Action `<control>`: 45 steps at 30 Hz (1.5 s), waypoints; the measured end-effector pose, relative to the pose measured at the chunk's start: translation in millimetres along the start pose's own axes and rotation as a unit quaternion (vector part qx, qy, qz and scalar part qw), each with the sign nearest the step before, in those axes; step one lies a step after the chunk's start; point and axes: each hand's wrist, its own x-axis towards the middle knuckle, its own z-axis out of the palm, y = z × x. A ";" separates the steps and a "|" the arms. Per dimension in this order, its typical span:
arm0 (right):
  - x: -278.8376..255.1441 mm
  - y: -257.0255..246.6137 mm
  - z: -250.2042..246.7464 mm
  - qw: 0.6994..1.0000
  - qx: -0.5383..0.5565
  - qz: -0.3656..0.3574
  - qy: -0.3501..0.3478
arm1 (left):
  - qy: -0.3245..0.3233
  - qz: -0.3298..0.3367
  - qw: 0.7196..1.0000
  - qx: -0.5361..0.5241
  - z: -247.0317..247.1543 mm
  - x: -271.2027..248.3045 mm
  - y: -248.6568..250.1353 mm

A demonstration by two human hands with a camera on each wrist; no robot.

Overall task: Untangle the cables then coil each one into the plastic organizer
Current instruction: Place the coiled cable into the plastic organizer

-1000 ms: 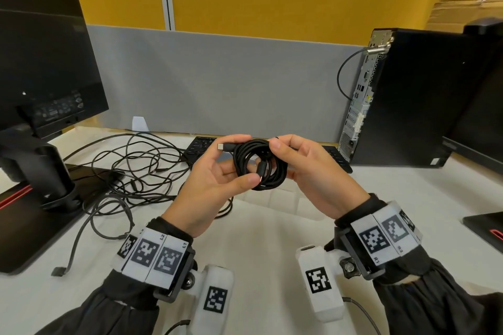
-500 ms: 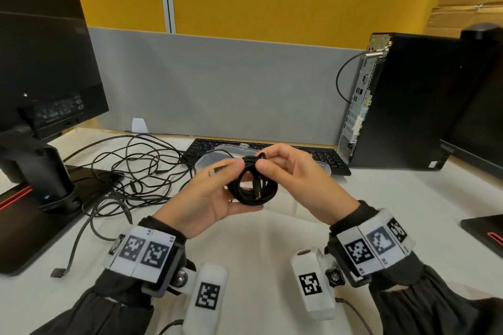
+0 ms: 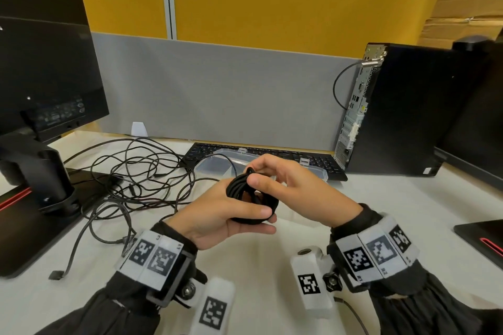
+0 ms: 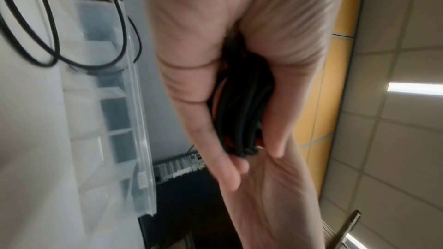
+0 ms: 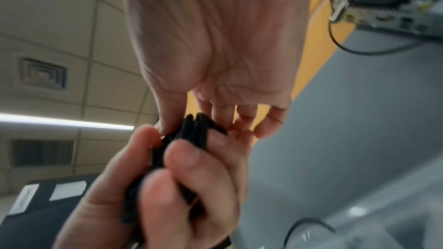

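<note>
From the head view I am watching my left hand (image 3: 217, 215) cradling a tightly wound black cable coil (image 3: 249, 193), fingers curled under it and thumb clamped over the top, probably so the loops cannot spring apart. My right hand (image 3: 285, 185) is pinching the coil's upper edge between thumb and fingers, steadying it. The clear plastic compartment organizer (image 3: 313, 170) is lying open just beyond, in front of the black keyboard (image 3: 321, 162), while the loose black tangled cables (image 3: 141, 171) are sprawling to the left on the white desk (image 3: 258, 266).

The left wrist view is showing the coil (image 4: 242, 109) squeezed between palm and fingers, with the organizer (image 4: 134, 113) nearby.

In the right wrist view, blurred, both hands are gripping the coil (image 5: 191, 130).
</note>
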 end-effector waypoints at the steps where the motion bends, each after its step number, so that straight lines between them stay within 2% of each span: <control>1: 0.3 -0.3 -1.5 1.000 -0.030 -0.003 0.002 | 0.009 0.007 1.000 -0.006 2.8 1.1 -0.5; 4: -0.6 -0.4 -2.6 0.995 -0.099 -0.005 0.006 | 0.032 0.019 0.999 0.005 7.5 2.7 -3.1; 8: -4.4 2.2 -6.8 0.988 -0.144 0.019 -0.044 | 0.051 0.023 0.997 0.048 7.5 4.7 -8.2; 16: -7.0 3.7 -12.5 0.987 -0.132 0.049 -0.074 | 0.012 -0.006 1.000 -0.014 13.6 7.0 -19.4; 25: -22.6 7.9 -8.3 0.984 -0.177 -0.012 -0.024 | 0.064 0.010 0.997 0.047 25.2 14.1 -25.2; 31: -16.9 9.8 -19.0 0.974 -0.218 -0.033 -0.050 | 0.100 -0.004 0.991 0.087 26.7 21.5 -33.0; 34: -10.2 19.3 -17.8 0.964 -0.260 -0.034 -0.044 | 0.071 -0.021 0.990 0.119 20.5 27.3 -26.6; 37: 1.4 33.8 -21.2 0.967 -0.253 -0.021 0.016 | 0.002 -0.030 0.986 0.162 -7.1 38.3 -3.4; 38: 6.7 39.5 -23.1 0.971 -0.236 -0.009 0.045 | 0.017 -0.018 0.987 0.157 -20.9 43.7 7.1; 40: 17.5 50.4 -22.3 0.977 -0.192 0.035 0.085 | 0.130 0.024 0.978 0.162 -51.3 58.2 26.8; 42: 25.3 61.2 -14.1 0.977 -0.186 0.067 0.077 | 0.288 0.081 0.927 0.227 -76.7 74.3 36.2; 43: 27.2 66.6 -8.9 0.978 -0.187 0.074 0.059 | 0.337 0.090 0.895 0.279 -88.8 82.4 35.0; 44: 27.6 70.9 -4.8 0.979 -0.183 0.077 0.037 | 0.354 0.080 0.871 0.332 -98.9 89.4 31.2; 45: 26.8 73.6 -2.6 0.981 -0.175 0.075 0.018 | 0.341 0.052 0.857 0.383 -108.2 95.0 25.6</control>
